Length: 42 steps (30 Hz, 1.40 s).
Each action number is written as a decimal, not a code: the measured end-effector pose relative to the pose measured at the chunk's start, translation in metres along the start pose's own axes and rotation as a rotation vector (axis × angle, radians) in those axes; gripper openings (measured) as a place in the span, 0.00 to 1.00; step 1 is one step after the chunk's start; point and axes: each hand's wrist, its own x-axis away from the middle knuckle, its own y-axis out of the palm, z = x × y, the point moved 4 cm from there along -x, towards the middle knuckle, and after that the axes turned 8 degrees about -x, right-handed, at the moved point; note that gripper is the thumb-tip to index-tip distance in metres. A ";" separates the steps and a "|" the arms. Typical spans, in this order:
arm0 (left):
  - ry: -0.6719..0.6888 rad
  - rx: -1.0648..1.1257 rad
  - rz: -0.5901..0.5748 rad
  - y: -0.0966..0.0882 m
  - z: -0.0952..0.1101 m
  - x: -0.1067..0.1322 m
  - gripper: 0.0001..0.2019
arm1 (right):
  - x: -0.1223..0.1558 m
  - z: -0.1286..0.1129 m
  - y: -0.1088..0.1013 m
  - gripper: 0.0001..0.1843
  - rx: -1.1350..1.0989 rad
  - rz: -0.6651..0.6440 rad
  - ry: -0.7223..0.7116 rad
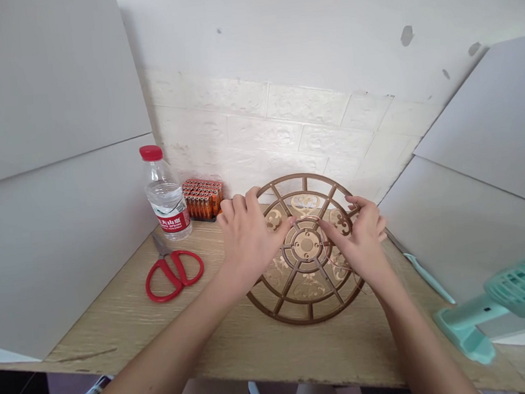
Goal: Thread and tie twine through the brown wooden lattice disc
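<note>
A round brown openwork frame [307, 246] with spokes, rings and gold scroll ornaments is tilted up between my hands over the table. My left hand [247, 232] grips its left side, fingers over the outer rim and thumb stretched to the small inner ring. On the right side, my right hand [361, 228] has its fingers at the rim and its thumb pressed near the same ring. A thin reddish wire [326, 249] runs along the top of this ring, between the thumbs, and loops down at the right. Whether fingertips pinch the wire from behind is hidden.
Red-handled scissors [175, 275] lie left on the wooden table [229, 347]. Behind them stand a red-capped water bottle [165, 193] and a block of orange batteries [202, 199]. At right are a mint-green fan [522, 284] and a knife [428, 275]; white panels [64, 239] flank the table.
</note>
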 end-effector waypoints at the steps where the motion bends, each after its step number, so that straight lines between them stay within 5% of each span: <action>1: 0.002 -0.001 0.002 0.000 0.000 0.000 0.38 | 0.000 0.000 0.000 0.39 0.001 0.003 -0.002; 32: -0.026 0.034 -0.037 0.003 -0.001 -0.003 0.39 | -0.003 0.004 -0.002 0.36 0.007 0.020 -0.060; 42: -0.032 0.030 -0.033 0.003 -0.002 -0.003 0.40 | -0.004 0.003 -0.007 0.35 -0.153 0.008 -0.059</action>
